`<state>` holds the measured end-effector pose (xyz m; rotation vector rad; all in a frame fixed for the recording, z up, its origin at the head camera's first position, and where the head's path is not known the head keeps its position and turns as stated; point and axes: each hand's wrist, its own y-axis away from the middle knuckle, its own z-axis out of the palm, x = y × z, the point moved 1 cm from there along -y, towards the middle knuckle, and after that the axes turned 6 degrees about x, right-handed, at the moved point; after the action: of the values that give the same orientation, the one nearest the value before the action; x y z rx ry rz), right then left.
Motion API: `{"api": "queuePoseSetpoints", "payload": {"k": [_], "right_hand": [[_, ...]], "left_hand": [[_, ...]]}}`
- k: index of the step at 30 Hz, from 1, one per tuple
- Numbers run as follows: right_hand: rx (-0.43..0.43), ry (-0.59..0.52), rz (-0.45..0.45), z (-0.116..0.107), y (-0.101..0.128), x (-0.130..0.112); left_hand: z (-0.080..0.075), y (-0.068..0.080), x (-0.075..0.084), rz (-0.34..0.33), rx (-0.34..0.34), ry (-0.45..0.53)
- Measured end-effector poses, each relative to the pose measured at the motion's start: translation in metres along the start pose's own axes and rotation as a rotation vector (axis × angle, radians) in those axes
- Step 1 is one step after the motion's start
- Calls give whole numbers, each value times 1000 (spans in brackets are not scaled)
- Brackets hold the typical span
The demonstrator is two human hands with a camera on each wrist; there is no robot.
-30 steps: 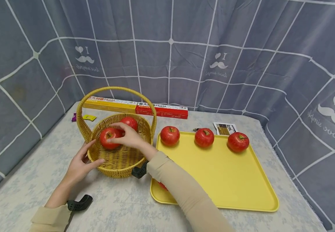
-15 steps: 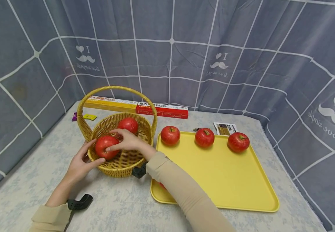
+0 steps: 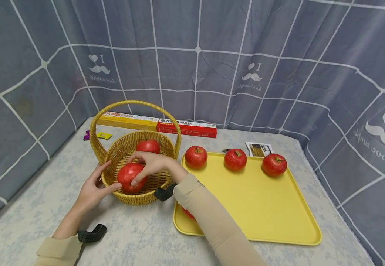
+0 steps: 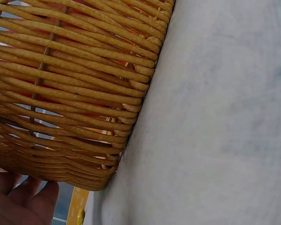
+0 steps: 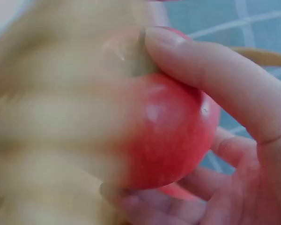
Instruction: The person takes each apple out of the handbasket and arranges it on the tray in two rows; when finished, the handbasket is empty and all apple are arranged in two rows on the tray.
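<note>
A woven yellow basket [image 3: 152, 186] with an arched handle stands on the table at the left. My right hand [image 3: 147, 164] reaches into it and grips a red apple [image 3: 129, 177] low against the near wall; in the right wrist view the fingers [image 5: 210, 70] curl round the apple [image 5: 173, 136]. A second red apple [image 3: 148, 146] lies at the back of the basket. My left hand [image 3: 94, 186] rests against the basket's outer wall with straight fingers; in the left wrist view the basket's weave [image 4: 70, 93] fills the frame and the fingertips [image 4: 23, 204] show below.
A yellow tray [image 3: 262, 210] at the right carries three red apples [image 3: 235, 159] along its far edge; another red one [image 3: 187, 213] peeks out under my right sleeve. Two long pasta boxes [image 3: 185, 127] lie at the back. A small card [image 3: 259, 149] lies behind the tray.
My right hand has lowered the apple from above the basket's rim down inside, towards the near wall. The left hand has stayed against the basket.
</note>
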<state>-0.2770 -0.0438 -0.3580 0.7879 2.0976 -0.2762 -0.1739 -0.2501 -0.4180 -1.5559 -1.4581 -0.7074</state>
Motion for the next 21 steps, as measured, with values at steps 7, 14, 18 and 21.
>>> {"api": "queuePoseSetpoints", "payload": {"k": [7, 14, 18, 21], "right_hand": [[78, -142, -73, -41, 33, -24], [97, -215, -167, -79, 90, -50], [83, -242, -225, -97, 125, -42], [90, -272, -237, -108, 152, -30]], "left_hand": [[1, 1, 0, 20, -5, 15], [1, 1, 2, 25, -2, 32], [0, 2, 2, 16, -6, 31], [0, 3, 0, 8, -12, 49]]}}
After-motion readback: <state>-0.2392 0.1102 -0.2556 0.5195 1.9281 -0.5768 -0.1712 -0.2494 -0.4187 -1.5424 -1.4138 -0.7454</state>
